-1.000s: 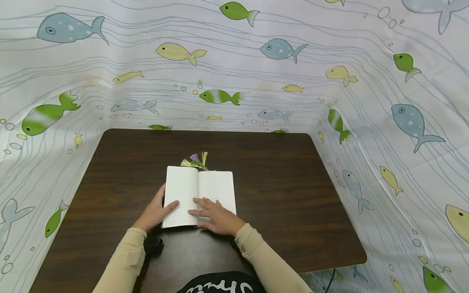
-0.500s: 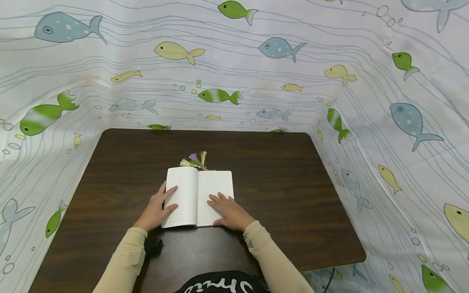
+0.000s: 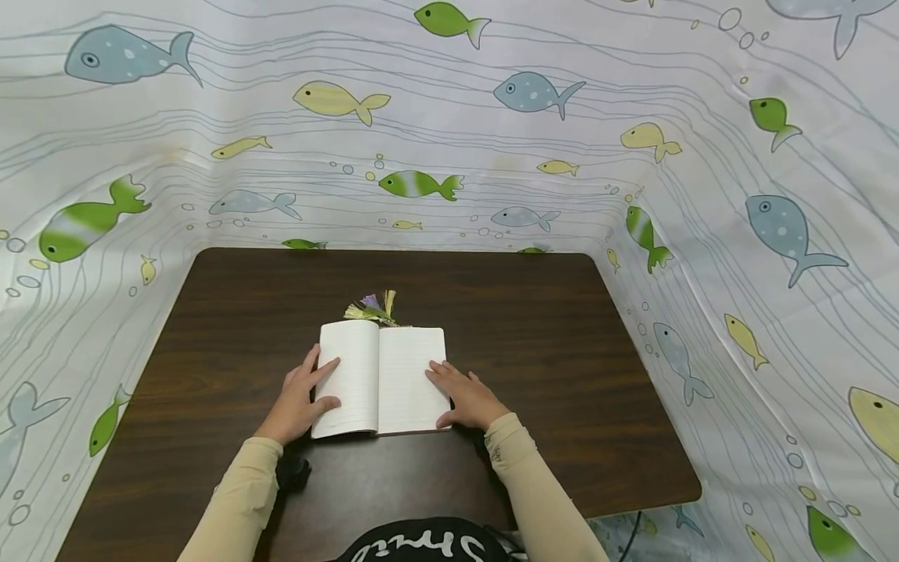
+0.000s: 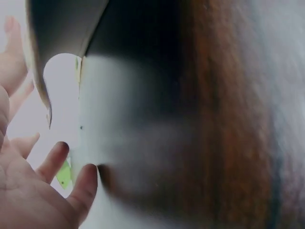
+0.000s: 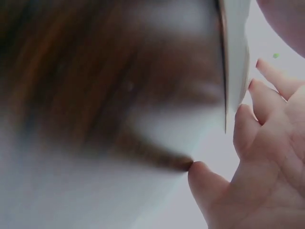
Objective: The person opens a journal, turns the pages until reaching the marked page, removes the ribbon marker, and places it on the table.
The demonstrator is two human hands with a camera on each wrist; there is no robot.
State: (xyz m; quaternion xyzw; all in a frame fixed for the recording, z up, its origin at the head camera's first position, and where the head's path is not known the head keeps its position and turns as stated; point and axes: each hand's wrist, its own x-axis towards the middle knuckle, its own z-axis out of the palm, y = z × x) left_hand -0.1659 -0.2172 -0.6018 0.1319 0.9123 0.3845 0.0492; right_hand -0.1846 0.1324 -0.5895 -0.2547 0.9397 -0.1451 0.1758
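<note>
An open notebook (image 3: 413,378) with pale pages lies on the brown table near its front edge. My left hand (image 3: 298,402) rests at the notebook's left edge, thumb and index finger over the left page, the other fingers beside it. At the right edge is my right hand (image 3: 470,396), its fingertips on the right page and its thumb by the lower corner. Both hands have their fingers spread, as the left wrist view, with the left hand (image 4: 43,186), and the right wrist view, with the right hand (image 5: 262,138), show. A tassel (image 3: 372,307) in yellow, green and purple sticks out above the notebook.
The dark wooden table (image 3: 548,351) extends to both sides and behind the notebook. A white cloth (image 3: 449,133) printed with fish surrounds it at the back and sides. A black cable (image 3: 632,537) hangs past the front right edge.
My right hand has slid rightward across the right page to the notebook's right edge. The left index finger has come over the left page; the left hand otherwise stays in place.
</note>
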